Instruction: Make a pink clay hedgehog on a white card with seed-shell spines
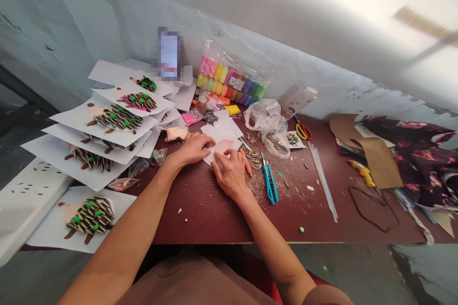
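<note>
as the open left hand (195, 148) and right hand (229, 174) press white paper (211, 158), pink clay (223, 147) seemingly lies between them.

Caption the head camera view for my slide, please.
Left hand and right hand rest on white paper by a pink clay disc, beside sunflower seeds.

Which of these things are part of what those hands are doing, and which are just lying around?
At work: left hand, right hand, white paper, round pink textured disc.
Lying about: blue utility knife, red-and-yellow scissors, glue sticks, floral cloth.
</note>
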Tool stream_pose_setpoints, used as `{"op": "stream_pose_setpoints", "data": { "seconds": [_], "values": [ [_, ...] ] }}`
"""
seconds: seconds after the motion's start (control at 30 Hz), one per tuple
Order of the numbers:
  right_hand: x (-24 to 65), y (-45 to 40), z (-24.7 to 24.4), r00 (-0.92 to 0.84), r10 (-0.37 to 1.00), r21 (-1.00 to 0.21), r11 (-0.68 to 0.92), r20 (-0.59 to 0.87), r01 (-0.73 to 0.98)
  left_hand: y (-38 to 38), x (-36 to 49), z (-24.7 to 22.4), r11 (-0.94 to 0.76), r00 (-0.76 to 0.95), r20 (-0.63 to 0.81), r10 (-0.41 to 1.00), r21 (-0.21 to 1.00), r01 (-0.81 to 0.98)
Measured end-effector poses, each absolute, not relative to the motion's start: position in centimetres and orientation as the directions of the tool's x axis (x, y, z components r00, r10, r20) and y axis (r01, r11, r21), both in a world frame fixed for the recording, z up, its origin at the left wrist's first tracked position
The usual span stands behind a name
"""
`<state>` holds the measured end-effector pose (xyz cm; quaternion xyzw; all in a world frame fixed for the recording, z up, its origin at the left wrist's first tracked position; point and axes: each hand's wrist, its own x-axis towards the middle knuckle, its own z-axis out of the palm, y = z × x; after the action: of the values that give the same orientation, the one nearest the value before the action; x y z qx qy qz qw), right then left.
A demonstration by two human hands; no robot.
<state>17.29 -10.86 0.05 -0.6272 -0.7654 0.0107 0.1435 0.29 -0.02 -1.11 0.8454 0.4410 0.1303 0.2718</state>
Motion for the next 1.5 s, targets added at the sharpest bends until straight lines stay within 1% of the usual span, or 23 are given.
{"op": "stream_pose_setpoints", "data": {
  "seconds": [0.33, 0.53, 0.6, 0.73, 0.83, 1.0, 1.23, 1.43, 1.5],
  "values": [
    [17.23, -10.79, 0.13, -0.18, 0.967, -0.158, 0.209, 0.181, 0.965, 0.11, 0.27, -1.51, -0.484, 0.583, 0.012, 0.813, 0.571, 0.663],
    [17.01, -10.49, 0.19, -0.171, 0.969, -0.159, 0.2, 0.178, 0.967, 0.06, 0.27, -1.41, -0.481, 0.582, 0.008, 0.813, 0.572, 0.665],
    [17.07, -10.44, 0.08, -0.167, 0.965, -0.182, 0.205, 0.201, 0.962, 0.04, 0.29, -1.32, -0.48, 0.581, 0.008, 0.814, 0.573, 0.664],
    [17.49, -10.55, -0.23, -0.123, 0.948, -0.239, 0.197, 0.292, 0.951, 0.0, 0.33, -1.09, -0.464, 0.574, -0.011, 0.819, 0.577, 0.672],
    [17.76, -10.73, -0.36, -0.111, 0.943, -0.247, 0.194, 0.315, 0.949, 0.0, 0.33, -1.0, -0.457, 0.571, -0.018, 0.821, 0.578, 0.676],
    [17.63, -10.7, -0.25, -0.157, 0.951, -0.203, 0.215, 0.265, 0.955, 0.04, 0.29, -1.17, -0.469, 0.578, -0.006, 0.816, 0.576, 0.669],
    [17.2, -10.46, 0.05, -0.167, 0.971, -0.171, 0.197, 0.172, 0.965, 0.03, 0.32, -1.35, -0.474, 0.576, 0.005, 0.817, 0.574, 0.668],
    [17.36, -10.59, -0.09, -0.15, 0.958, -0.179, 0.197, 0.245, 0.964, 0.07, 0.31, -1.51, -0.479, 0.574, 0.017, 0.818, 0.571, 0.666],
    [17.44, -10.69, -0.13, -0.16, 0.955, -0.177, 0.207, 0.249, 0.962, 0.12, 0.29, -1.62, -0.485, 0.578, 0.024, 0.816, 0.573, 0.661]
  ]
}}
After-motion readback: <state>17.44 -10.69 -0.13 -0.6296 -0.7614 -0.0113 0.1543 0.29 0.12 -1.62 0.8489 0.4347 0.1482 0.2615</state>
